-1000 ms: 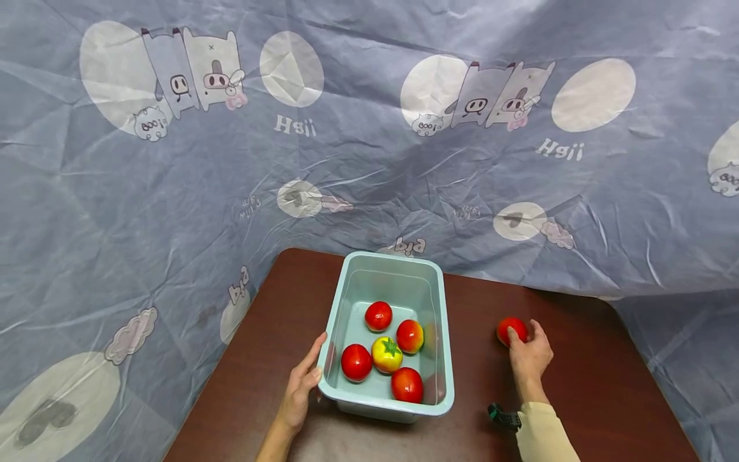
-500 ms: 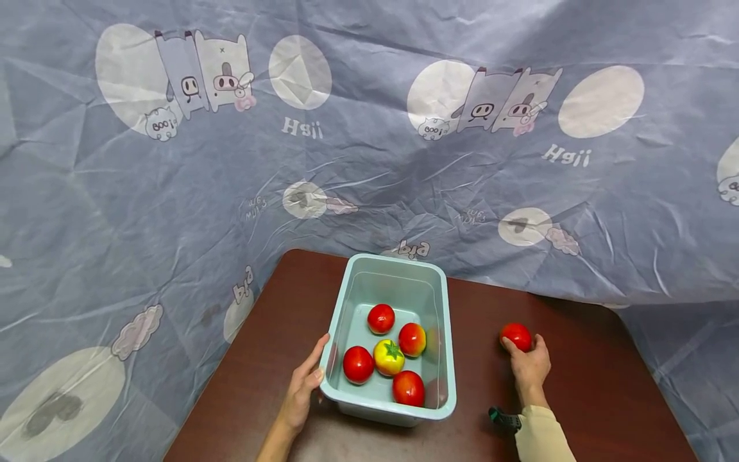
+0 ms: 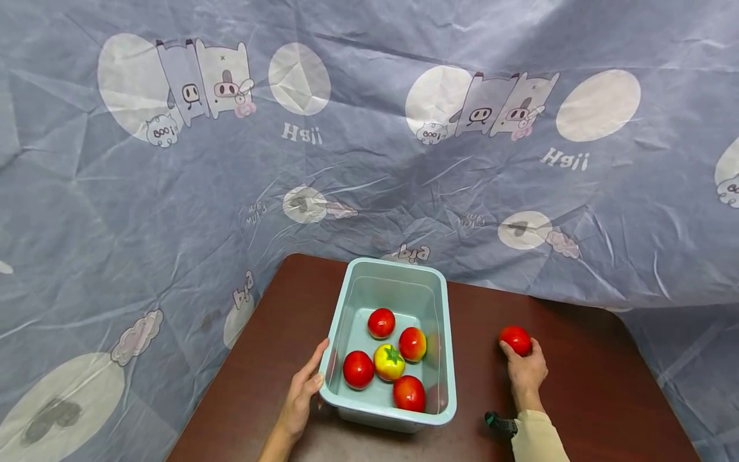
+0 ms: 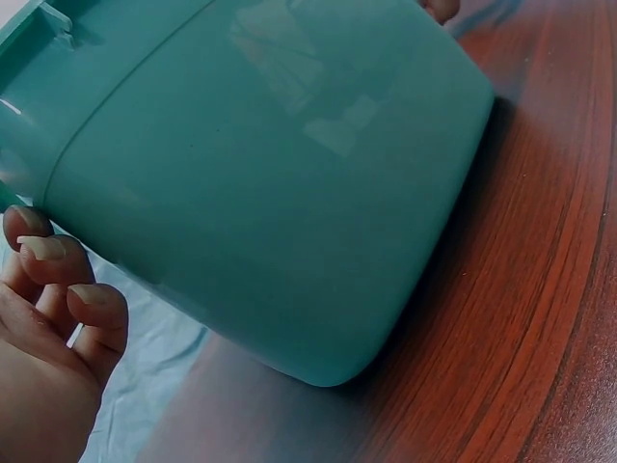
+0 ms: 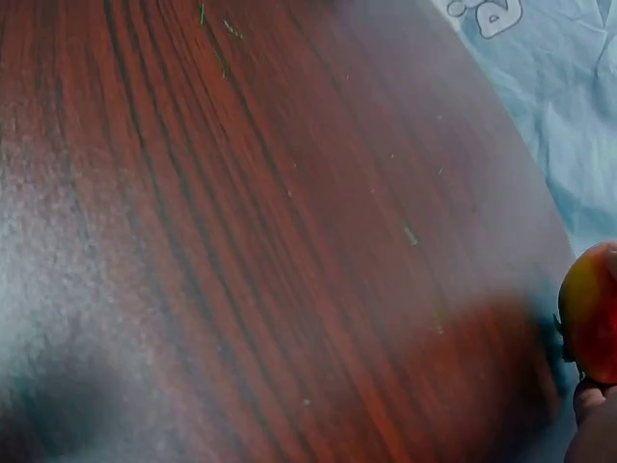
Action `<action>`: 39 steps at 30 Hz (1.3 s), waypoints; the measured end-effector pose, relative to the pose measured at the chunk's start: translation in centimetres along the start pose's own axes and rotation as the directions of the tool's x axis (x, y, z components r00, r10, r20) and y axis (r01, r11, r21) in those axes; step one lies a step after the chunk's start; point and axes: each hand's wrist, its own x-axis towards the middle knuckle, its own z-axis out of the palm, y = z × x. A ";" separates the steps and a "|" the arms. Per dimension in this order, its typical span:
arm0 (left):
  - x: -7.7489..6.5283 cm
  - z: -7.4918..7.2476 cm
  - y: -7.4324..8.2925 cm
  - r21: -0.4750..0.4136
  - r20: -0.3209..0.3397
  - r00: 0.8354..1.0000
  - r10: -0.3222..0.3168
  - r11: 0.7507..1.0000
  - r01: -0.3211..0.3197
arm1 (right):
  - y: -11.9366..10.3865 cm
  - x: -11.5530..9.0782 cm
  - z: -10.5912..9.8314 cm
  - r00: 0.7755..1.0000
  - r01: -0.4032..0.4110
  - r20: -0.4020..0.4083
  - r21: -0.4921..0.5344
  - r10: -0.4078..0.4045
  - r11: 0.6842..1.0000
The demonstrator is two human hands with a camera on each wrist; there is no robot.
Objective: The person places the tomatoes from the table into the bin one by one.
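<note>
A light blue-green plastic bin (image 3: 395, 415) sits on the table with several red and yellow tomatoes inside, among them a yellow one (image 3: 389, 362) with a green star-shaped top. My left hand (image 3: 298, 396) grips the bin's left rim near the front corner; in the left wrist view its curled fingers (image 4: 58, 260) lie under the rim. Off to the bin's right, my right hand (image 3: 528, 371) holds a red tomato (image 3: 515, 339) between thumb and fingers. The right wrist view catches only part of this tomato (image 5: 588, 313), its yellowish side showing, at the right edge.
The dark reddish-brown wooden table (image 3: 600, 385) extends right of the bin. A grey-blue printed cloth (image 3: 369, 160) hangs behind the table and along its left side. A dark band (image 3: 500, 423) sits at my right wrist.
My right hand has drawn slightly back and left, its thumb now along the tomato's near left side. The left hand keeps its place on the bin. The head view has shifted a little.
</note>
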 end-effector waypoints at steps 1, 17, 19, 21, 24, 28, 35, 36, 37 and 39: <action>0.0 0.0 0.0 0.000 0.000 1.000 0.000 1.000 0.000 | -0.2 0.0 -0.1 1.000 0.003 -0.001 0.005 -0.003 1.000; 0.0 0.0 -0.1 -0.016 -0.007 1.000 -0.001 1.000 0.001 | -3.6 -1.6 -1.7 0.992 0.103 0.065 0.105 -0.111 0.989; 0.0 0.0 -0.1 -0.015 -0.007 1.000 0.000 1.000 0.000 | -4.5 -1.9 -1.9 0.990 0.116 0.068 0.125 -0.125 0.985; 0.0 0.0 -0.2 -0.013 -0.010 1.000 -0.007 1.000 0.007 | -5.3 -2.0 -2.0 0.987 0.131 0.071 0.137 -0.142 0.982; 0.0 0.0 -0.3 -0.015 -0.008 1.000 -0.010 1.000 0.010 | -6.6 -2.5 -2.1 0.982 0.157 0.078 0.156 -0.170 0.975; 0.1 0.0 -0.3 -0.014 -0.010 1.000 -0.013 1.000 0.013 | -8.4 -3.4 -2.1 0.973 0.183 0.101 0.200 -0.206 0.963; 0.0 0.1 -0.5 -0.028 -0.011 1.000 -0.011 1.000 0.011 | -11.0 -5.2 -1.8 0.950 0.257 0.114 0.249 -0.292 0.934; 0.0 0.1 -0.5 -0.026 -0.012 1.000 -0.009 1.000 0.009 | -11.3 -5.5 -1.8 0.945 0.271 0.112 0.253 -0.306 0.929; 0.0 0.1 -0.4 -0.028 -0.011 1.000 -0.007 1.000 0.007 | -11.7 -5.9 -1.7 0.941 0.286 0.107 0.255 -0.321 0.924; 0.0 0.1 -0.4 -0.026 -0.008 1.000 -0.003 1.000 0.003 | -12.4 -6.4 -1.7 0.930 0.323 0.100 0.246 -0.355 0.914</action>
